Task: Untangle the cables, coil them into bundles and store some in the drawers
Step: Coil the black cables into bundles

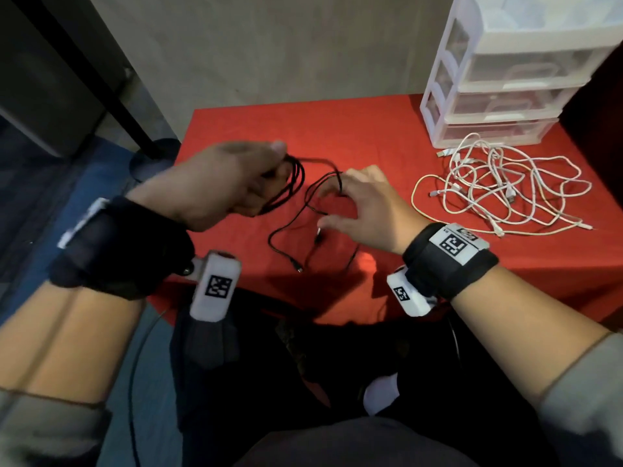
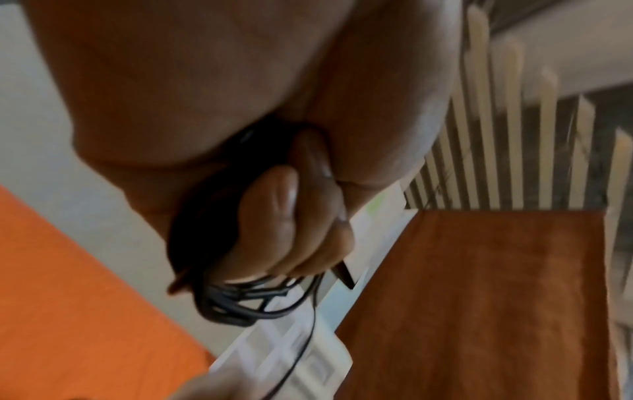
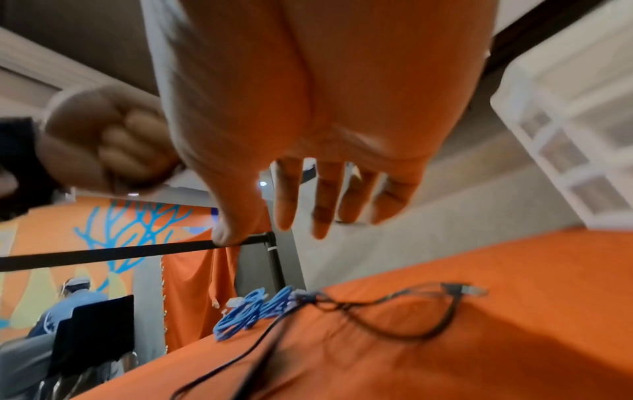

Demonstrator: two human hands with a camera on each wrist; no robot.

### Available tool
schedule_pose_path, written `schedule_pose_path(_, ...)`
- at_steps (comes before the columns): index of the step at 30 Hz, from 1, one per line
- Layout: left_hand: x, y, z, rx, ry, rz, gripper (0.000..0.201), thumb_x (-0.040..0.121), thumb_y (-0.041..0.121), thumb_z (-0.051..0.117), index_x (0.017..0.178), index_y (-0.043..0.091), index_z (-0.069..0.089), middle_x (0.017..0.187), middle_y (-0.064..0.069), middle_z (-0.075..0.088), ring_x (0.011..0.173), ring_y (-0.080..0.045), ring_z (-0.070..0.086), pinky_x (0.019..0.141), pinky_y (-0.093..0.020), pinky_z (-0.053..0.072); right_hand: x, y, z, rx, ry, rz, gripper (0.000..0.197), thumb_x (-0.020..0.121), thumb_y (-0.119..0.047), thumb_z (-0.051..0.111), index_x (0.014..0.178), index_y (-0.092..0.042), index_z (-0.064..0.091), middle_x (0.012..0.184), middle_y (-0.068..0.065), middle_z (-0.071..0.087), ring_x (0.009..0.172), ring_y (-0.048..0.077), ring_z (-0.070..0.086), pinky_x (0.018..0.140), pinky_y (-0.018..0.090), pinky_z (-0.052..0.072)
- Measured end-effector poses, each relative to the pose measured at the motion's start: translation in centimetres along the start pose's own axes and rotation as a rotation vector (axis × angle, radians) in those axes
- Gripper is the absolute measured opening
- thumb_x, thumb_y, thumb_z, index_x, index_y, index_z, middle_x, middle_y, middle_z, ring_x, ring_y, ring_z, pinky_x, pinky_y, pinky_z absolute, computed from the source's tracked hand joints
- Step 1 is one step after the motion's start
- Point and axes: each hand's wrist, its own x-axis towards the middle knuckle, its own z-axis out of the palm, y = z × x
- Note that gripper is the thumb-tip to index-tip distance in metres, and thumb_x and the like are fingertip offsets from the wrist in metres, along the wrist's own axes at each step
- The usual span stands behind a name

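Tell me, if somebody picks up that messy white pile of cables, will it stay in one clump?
Probably mostly. The white cables loop through each other, so they would likely lift together. They look thin and floppy, so loose ends would probably dangle and drag on the red tablecloth.

Left hand (image 1: 232, 183) raised over the table, fingers (image 2: 274, 222) curled tight into a fist around what it holds, thumb on top. Right hand (image 1: 357, 210) lower and just beside it, palm down, fingers (image 3: 325, 200) spread and nearly straight, thumb apart. Both forearms bare, black straps on the wrists.
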Motion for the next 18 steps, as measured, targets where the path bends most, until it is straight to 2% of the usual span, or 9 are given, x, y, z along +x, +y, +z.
schedule_pose_path(1, -0.6, 0.8, -0.4, -0.064, -0.029, 0.034, 0.036, 0.107, 0.036, 0.033, 0.078, 0.018, 0.044, 0.059, 0.006, 0.024, 0.046, -0.005, 0.014, 0.037, -0.015, 0.018, 0.0, 0.0, 0.7, 0.003, -0.041, 0.036, 0.047, 0.081, -0.065, 0.068, 0.120, -0.041, 0.063, 0.119, -0.018, 0.063, 0.114, 0.014, 0.045, 0.101, 0.041, 0.035)
schedule_pose_path(3, -1.8, 2.4, -1.0, -0.146, -0.082, 0.091, 0.034, 0.105, 0.037, 0.031, 0.077, 0.021, 0.044, 0.058, 0.008, 0.024, 0.047, -0.006, 0.009, 0.037, -0.016, 0.016, 0.1, 0.1, 2.5, 0.007, -0.168, 0.102, 0.050, 0.082, -0.063, 0.071, 0.129, -0.052, 0.058, 0.134, -0.027, 0.056, 0.127, 0.008, 0.033, 0.107, 0.044, 0.025)
schedule_pose_path(6, -3.0, 4.0, -2.2, -0.238, -0.061, 0.161, 0.036, 0.106, 0.039, 0.029, 0.076, 0.024, 0.044, 0.057, 0.012, 0.026, 0.044, -0.006, 0.009, 0.040, -0.019, 0.014, 0.1, 0.5, 5.1, -0.108, -0.299, 0.091, 0.038, 0.089, -0.063, 0.060, 0.126, -0.055, 0.061, 0.147, -0.021, 0.050, 0.139, 0.016, 0.031, 0.110, 0.053, 0.026)
schedule_pose_path(9, -3.7, 4.5, -4.6, -0.333, -0.025, 0.273, 0.035, 0.107, 0.041, 0.031, 0.078, 0.029, 0.047, 0.055, 0.012, 0.029, 0.038, -0.006, 0.019, 0.039, -0.019, 0.022, 0.4, 1.0, 5.4, -0.111, -0.239, 0.157, 0.027, 0.100, -0.053, 0.052, 0.120, -0.045, 0.068, 0.144, -0.018, 0.053, 0.135, 0.017, 0.035, 0.108, 0.050, 0.027)
schedule_pose_path(12, -4.1, 3.8, -6.6, -0.438, 0.010, 0.323, 0.035, 0.109, 0.041, 0.031, 0.080, 0.029, 0.048, 0.055, 0.011, 0.030, 0.036, -0.007, 0.022, 0.040, -0.021, 0.024, 0.3, 2.1, 4.3, -0.098, -0.171, 0.198, 0.034, 0.104, -0.053, 0.045, 0.119, -0.039, 0.071, 0.138, -0.016, 0.054, 0.134, 0.020, 0.037, 0.108, 0.047, 0.029)
schedule_pose_path(14, -4.0, 2.9, -6.8, -0.444, 0.073, 0.300, 0.038, 0.110, 0.041, 0.030, 0.079, 0.029, 0.048, 0.054, 0.011, 0.029, 0.036, -0.008, 0.021, 0.040, -0.022, 0.021, 0.1, 3.2, 3.1, -0.081, -0.135, 0.215, 0.038, 0.101, -0.059, 0.045, 0.117, -0.038, 0.073, 0.141, -0.013, 0.052, 0.136, 0.021, 0.035, 0.108, 0.048, 0.028)
schedule_pose_path(16, -3.7, 2.0, -6.2, -0.418, 0.142, 0.255, 0.039, 0.110, 0.041, 0.028, 0.077, 0.030, 0.046, 0.055, 0.010, 0.027, 0.039, -0.010, 0.016, 0.042, -0.023, 0.018, -0.1, 4.4, 1.6, -0.030, -0.099, 0.236, 0.048, 0.093, -0.070, 0.040, 0.110, -0.041, 0.074, 0.141, -0.012, 0.053, 0.136, 0.021, 0.036, 0.110, 0.047, 0.029)
schedule_pose_path(18, -3.3, 1.1, -5.3, -0.434, 0.146, 0.229, 0.039, 0.110, 0.040, 0.026, 0.078, 0.029, 0.045, 0.055, 0.010, 0.027, 0.039, -0.009, 0.016, 0.042, -0.020, 0.019, -0.3, 5.7, 0.1, 0.012, -0.056, 0.252, 0.053, 0.089, -0.071, 0.040, 0.108, -0.037, 0.076, 0.137, -0.009, 0.058, 0.133, 0.022, 0.043, 0.113, 0.039, 0.029)
